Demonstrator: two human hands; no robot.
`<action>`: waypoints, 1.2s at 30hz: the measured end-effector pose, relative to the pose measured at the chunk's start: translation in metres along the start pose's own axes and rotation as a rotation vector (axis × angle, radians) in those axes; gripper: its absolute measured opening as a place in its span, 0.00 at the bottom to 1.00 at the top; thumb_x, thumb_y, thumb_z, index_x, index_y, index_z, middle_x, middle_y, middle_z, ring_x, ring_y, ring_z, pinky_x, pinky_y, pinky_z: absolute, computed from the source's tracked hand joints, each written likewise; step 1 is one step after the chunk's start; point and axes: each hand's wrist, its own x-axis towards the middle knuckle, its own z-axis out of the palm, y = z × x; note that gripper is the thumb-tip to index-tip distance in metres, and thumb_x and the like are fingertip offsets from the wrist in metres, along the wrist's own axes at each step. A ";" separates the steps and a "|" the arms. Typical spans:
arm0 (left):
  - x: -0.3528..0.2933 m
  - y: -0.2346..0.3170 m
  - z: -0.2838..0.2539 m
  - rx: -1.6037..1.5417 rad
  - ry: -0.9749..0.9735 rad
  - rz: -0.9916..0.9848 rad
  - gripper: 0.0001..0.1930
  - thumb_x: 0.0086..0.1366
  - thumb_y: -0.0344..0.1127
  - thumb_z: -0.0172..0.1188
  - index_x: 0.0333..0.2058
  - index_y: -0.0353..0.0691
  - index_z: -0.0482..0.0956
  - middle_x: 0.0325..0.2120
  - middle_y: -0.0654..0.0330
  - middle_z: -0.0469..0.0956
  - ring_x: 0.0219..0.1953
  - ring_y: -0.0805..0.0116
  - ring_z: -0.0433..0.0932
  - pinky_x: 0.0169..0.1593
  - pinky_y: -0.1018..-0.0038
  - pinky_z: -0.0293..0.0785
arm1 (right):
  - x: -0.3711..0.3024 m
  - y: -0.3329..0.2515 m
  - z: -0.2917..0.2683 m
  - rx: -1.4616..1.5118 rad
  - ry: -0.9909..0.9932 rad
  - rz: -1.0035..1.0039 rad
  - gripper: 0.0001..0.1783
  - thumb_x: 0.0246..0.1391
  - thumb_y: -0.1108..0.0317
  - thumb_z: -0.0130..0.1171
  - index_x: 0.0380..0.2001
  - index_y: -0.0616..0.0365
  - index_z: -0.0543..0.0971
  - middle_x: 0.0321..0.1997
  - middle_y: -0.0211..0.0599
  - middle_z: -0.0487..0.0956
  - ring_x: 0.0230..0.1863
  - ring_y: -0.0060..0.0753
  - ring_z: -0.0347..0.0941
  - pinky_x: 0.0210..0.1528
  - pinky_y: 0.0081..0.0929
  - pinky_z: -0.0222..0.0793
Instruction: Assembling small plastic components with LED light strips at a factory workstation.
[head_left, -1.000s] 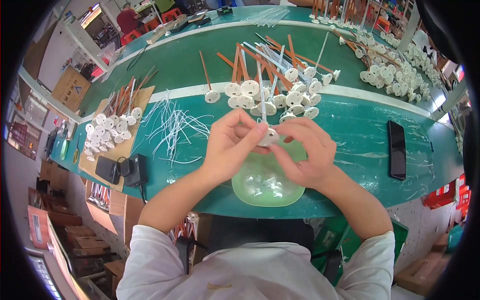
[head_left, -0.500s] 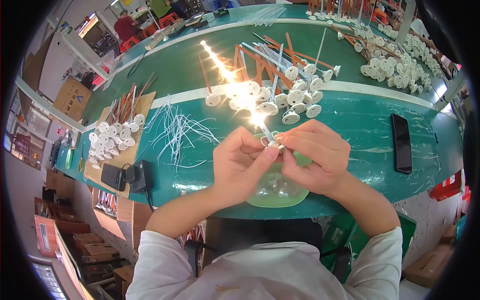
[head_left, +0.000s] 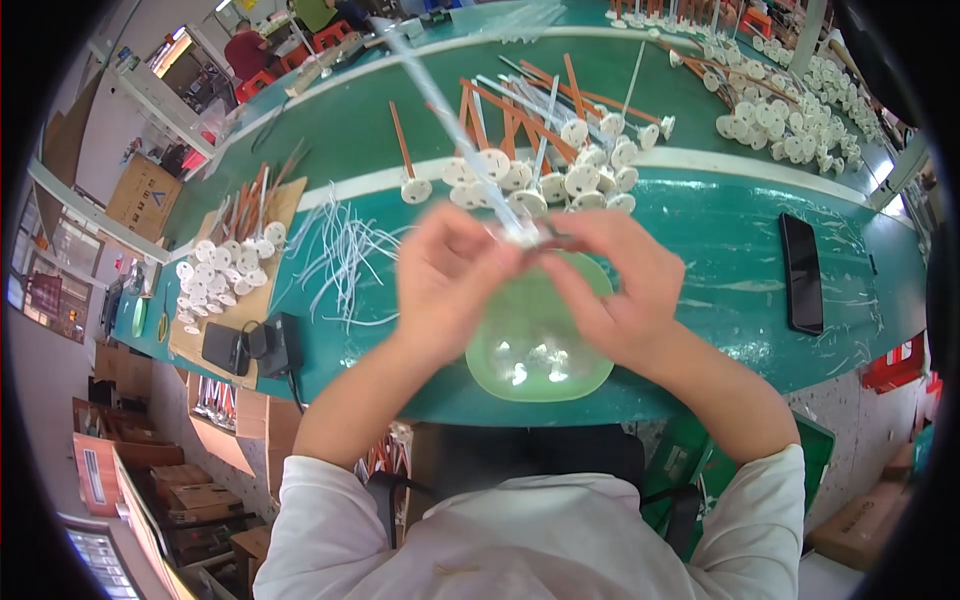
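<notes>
A long pale LED strip (head_left: 452,122) points up and away over the table, unlit, its near end between my hands. My left hand (head_left: 440,285) pinches that near end with thumb and fingers. Closed at the same end, my right hand (head_left: 628,290) presses its fingertips on a small dark piece, perhaps wires, too blurred to make out. Below both hands sits a translucent green bowl (head_left: 540,375) with small shiny contents. Just beyond are many orange and white strips on white round bases (head_left: 582,180), lying in a heap.
Loose white wires (head_left: 350,255) lie to the left. Further left, more strips with round bases (head_left: 215,275) rest on cardboard beside a black power adapter (head_left: 283,347). A black phone (head_left: 801,272) lies at right. White bases (head_left: 765,135) crowd the far right; a person (head_left: 247,50) sits far back.
The strip shone brightly before and is now dark. Both hands have moved slightly up and left with it, uncovering more of the green bowl.
</notes>
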 end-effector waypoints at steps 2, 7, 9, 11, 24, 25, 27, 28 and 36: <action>0.014 0.016 -0.002 -0.064 0.129 0.071 0.08 0.66 0.24 0.59 0.38 0.36 0.68 0.43 0.47 0.79 0.51 0.51 0.79 0.55 0.61 0.79 | -0.001 -0.004 0.006 -0.027 0.042 0.265 0.19 0.46 0.78 0.67 0.44 0.62 0.79 0.40 0.43 0.82 0.38 0.43 0.80 0.40 0.33 0.77; 0.027 0.018 -0.027 -0.257 0.291 0.035 0.10 0.68 0.28 0.58 0.45 0.32 0.70 0.49 0.46 0.76 0.54 0.49 0.77 0.57 0.67 0.77 | -0.016 -0.001 -0.001 -0.103 -0.593 0.085 0.22 0.47 0.70 0.68 0.47 0.61 0.77 0.39 0.42 0.80 0.44 0.47 0.76 0.48 0.39 0.74; 0.025 0.014 -0.028 -0.201 0.203 -0.092 0.14 0.70 0.31 0.56 0.50 0.29 0.70 0.52 0.47 0.74 0.56 0.52 0.76 0.57 0.69 0.77 | -0.019 -0.003 0.004 -0.031 -0.702 0.055 0.22 0.46 0.68 0.68 0.46 0.61 0.77 0.38 0.41 0.79 0.46 0.48 0.74 0.49 0.39 0.73; 0.021 0.010 -0.026 -0.192 0.151 -0.121 0.16 0.71 0.33 0.55 0.51 0.28 0.71 0.51 0.48 0.75 0.55 0.54 0.77 0.56 0.70 0.77 | -0.019 -0.002 0.000 -0.024 -0.891 0.041 0.17 0.45 0.70 0.68 0.41 0.60 0.80 0.37 0.39 0.79 0.46 0.45 0.74 0.47 0.37 0.73; 0.016 0.000 -0.014 -0.127 0.046 -0.301 0.16 0.71 0.35 0.56 0.51 0.30 0.71 0.47 0.51 0.77 0.53 0.57 0.78 0.52 0.73 0.78 | -0.013 -0.001 -0.007 0.069 -0.919 0.057 0.08 0.43 0.72 0.66 0.31 0.57 0.82 0.36 0.33 0.79 0.43 0.39 0.74 0.44 0.34 0.72; 0.016 0.000 -0.017 -0.116 0.000 -0.327 0.19 0.72 0.37 0.54 0.55 0.29 0.69 0.50 0.49 0.76 0.52 0.56 0.79 0.53 0.73 0.79 | -0.012 -0.003 -0.009 0.063 -0.959 0.044 0.09 0.43 0.71 0.66 0.31 0.57 0.82 0.36 0.33 0.78 0.43 0.40 0.74 0.44 0.35 0.72; 0.015 -0.002 -0.017 -0.104 -0.046 -0.355 0.23 0.73 0.39 0.52 0.59 0.28 0.66 0.52 0.47 0.75 0.52 0.56 0.79 0.53 0.73 0.79 | -0.013 -0.002 -0.010 0.058 -0.997 0.033 0.09 0.43 0.71 0.67 0.31 0.58 0.82 0.37 0.32 0.78 0.44 0.40 0.74 0.44 0.35 0.72; 0.015 -0.002 -0.015 -0.101 -0.044 -0.360 0.23 0.73 0.40 0.51 0.59 0.28 0.66 0.52 0.48 0.75 0.51 0.56 0.80 0.52 0.72 0.80 | -0.014 0.000 -0.010 0.066 -1.026 0.025 0.10 0.42 0.70 0.68 0.31 0.58 0.82 0.36 0.32 0.78 0.43 0.40 0.74 0.44 0.36 0.72; 0.013 0.000 -0.013 -0.191 -0.029 -0.365 0.15 0.72 0.39 0.54 0.49 0.34 0.73 0.45 0.54 0.79 0.48 0.59 0.81 0.51 0.72 0.77 | -0.009 0.007 -0.008 0.130 -0.873 0.098 0.10 0.41 0.70 0.69 0.31 0.59 0.82 0.29 0.36 0.80 0.35 0.42 0.75 0.40 0.37 0.73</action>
